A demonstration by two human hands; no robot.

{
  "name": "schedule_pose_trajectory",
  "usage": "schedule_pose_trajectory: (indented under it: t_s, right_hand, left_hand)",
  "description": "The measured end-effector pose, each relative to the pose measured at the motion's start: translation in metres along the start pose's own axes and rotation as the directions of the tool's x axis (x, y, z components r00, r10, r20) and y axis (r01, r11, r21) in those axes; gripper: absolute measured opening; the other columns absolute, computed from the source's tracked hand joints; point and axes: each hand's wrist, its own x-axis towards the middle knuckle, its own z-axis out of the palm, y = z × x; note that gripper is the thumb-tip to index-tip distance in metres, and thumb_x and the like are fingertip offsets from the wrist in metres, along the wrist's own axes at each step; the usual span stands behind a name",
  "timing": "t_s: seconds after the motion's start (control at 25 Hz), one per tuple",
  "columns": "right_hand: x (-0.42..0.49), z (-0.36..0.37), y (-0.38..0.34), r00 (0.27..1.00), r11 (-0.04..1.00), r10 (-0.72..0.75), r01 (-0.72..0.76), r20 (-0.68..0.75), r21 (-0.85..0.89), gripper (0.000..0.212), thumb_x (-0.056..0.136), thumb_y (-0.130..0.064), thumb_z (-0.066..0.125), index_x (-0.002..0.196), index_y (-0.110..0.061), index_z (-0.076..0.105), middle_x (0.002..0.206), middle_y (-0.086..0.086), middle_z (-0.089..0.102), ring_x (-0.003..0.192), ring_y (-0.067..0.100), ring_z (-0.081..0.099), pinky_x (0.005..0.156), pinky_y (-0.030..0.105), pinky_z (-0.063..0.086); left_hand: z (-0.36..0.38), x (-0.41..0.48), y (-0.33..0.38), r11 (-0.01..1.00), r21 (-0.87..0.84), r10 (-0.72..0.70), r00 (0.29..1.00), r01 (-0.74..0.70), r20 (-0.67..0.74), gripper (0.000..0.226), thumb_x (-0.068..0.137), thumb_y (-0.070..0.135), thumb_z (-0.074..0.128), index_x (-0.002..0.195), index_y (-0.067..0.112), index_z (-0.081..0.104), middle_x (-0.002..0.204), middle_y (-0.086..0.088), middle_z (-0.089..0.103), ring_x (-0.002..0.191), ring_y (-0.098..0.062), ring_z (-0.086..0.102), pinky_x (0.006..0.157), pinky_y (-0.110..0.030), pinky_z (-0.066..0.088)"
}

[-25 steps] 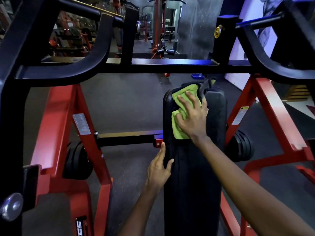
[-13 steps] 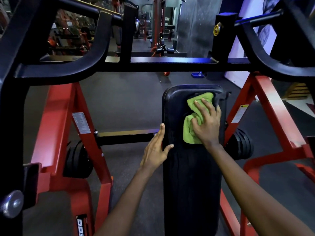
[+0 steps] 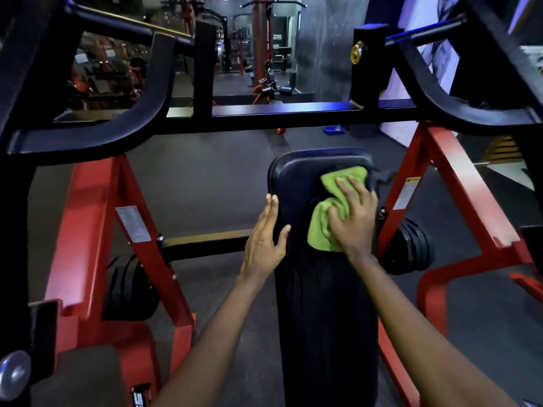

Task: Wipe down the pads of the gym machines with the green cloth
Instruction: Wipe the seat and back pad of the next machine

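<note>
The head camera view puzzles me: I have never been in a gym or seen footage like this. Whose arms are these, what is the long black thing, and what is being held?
The camera sits on a person's head and looks forward and down, so the two bare arms are the wearer's own. The long black thing is the pad of a weight machine. It stands between red frame legs under a black crossbar, with black weight plates on each side. The right hand presses a green cloth against the pad near its far end, to wipe it. The left hand holds nothing; its straight fingers rest against the pad's left edge. More gym machines show dimly behind.
</note>
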Motion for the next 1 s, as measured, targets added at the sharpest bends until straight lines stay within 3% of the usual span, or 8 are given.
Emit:
schedule_pose_trajectory:
  t_s: [0.2,0.32,0.44,0.64,0.76,0.8,0.88,1.0]
  right_hand:
    - [0.05,0.014,-0.008,0.943,0.946,-0.262,0.293,0.205,-0.142,0.052,0.082,-0.033,0.062,0.133,-0.023,0.067,0.146,0.003,0.056,0.14,0.038,0.041,0.119,0.047,0.027]
    - [0.059,0.003,0.004,0.968,0.975,-0.183,0.201,0.173,-0.092,0.047,0.082,-0.029,0.063,0.128,-0.027,0.069,0.142,0.0,0.058,0.133,0.034,0.052,0.12,0.045,0.027]
    - [0.07,0.022,-0.035,0.972,0.983,-0.136,0.156,0.19,-0.093,0.041,0.079,-0.03,0.063,0.119,-0.028,0.073,0.135,-0.005,0.062,0.135,0.033,0.049,0.116,0.042,0.029]
    - [0.101,0.02,-0.057,0.807,0.853,-0.435,0.511,0.399,-0.104,0.041,0.075,-0.035,0.058,0.112,-0.035,0.076,0.132,-0.01,0.065,0.14,0.033,0.042,0.104,0.047,0.038]
    - [0.114,0.02,-0.062,0.729,0.805,-0.449,0.581,0.517,-0.12,0.04,0.077,-0.038,0.056,0.112,-0.04,0.075,0.132,-0.012,0.063,0.139,0.031,0.042,0.103,0.047,0.039]
    - [0.116,0.02,-0.058,0.75,0.823,-0.425,0.553,0.506,-0.128,0.041,0.077,-0.038,0.055,0.113,-0.04,0.074,0.133,-0.012,0.063,0.137,0.031,0.044,0.101,0.047,0.041]
    - [0.117,0.014,-0.036,0.848,0.898,-0.332,0.418,0.413,-0.139,0.044,0.077,-0.037,0.057,0.118,-0.039,0.072,0.136,-0.01,0.061,0.133,0.032,0.048,0.1,0.045,0.045]
    - [0.1,-0.003,0.009,0.963,0.976,-0.162,0.189,0.215,-0.109,0.042,0.081,-0.032,0.061,0.122,-0.033,0.071,0.137,-0.004,0.06,0.128,0.03,0.055,0.113,0.048,0.037]
  left_hand:
    - [-0.002,0.005,-0.001,1.0,-0.028,-0.007,0.995,0.004,-0.101,0.056,0.1,0.01,0.059,0.152,0.01,0.04,0.159,-0.002,0.037,0.146,-0.007,0.034,0.117,-0.035,0.037]
    - [-0.01,0.007,-0.004,0.999,-0.045,0.003,0.997,-0.006,-0.075,0.056,0.098,0.009,0.063,0.15,0.01,0.043,0.156,0.0,0.041,0.144,-0.005,0.036,0.115,-0.035,0.04]
    - [-0.011,0.007,-0.003,0.998,-0.055,0.021,0.996,-0.026,-0.086,0.056,0.096,0.008,0.066,0.148,0.008,0.047,0.154,0.0,0.044,0.142,-0.006,0.041,0.112,-0.036,0.044]
    - [-0.011,0.012,-0.001,0.994,-0.113,-0.031,0.983,0.01,-0.183,0.045,0.098,0.004,0.059,0.141,0.016,0.058,0.145,0.01,0.053,0.122,-0.018,0.063,0.091,-0.039,0.058]
    - [-0.013,0.017,-0.002,0.977,-0.201,-0.113,0.969,0.068,-0.221,0.042,0.097,-0.001,0.053,0.133,0.018,0.065,0.137,0.006,0.062,0.108,0.005,0.065,0.085,-0.032,0.06]
    - [-0.014,0.019,-0.001,0.977,-0.202,-0.12,0.964,0.071,-0.239,0.042,0.096,-0.003,0.052,0.129,0.016,0.068,0.134,0.003,0.065,0.106,0.009,0.064,0.085,-0.031,0.059]
    - [-0.017,0.027,0.001,0.988,-0.147,-0.075,0.962,0.037,-0.263,0.037,0.096,-0.003,0.052,0.126,0.011,0.069,0.132,-0.002,0.066,0.118,-0.003,0.062,0.097,-0.037,0.055]
    - [-0.016,0.055,0.015,0.998,0.006,0.059,0.981,-0.059,-0.186,0.04,0.101,0.009,0.053,0.14,0.007,0.055,0.149,-0.006,0.051,0.14,-0.017,0.045,0.117,-0.035,0.036]
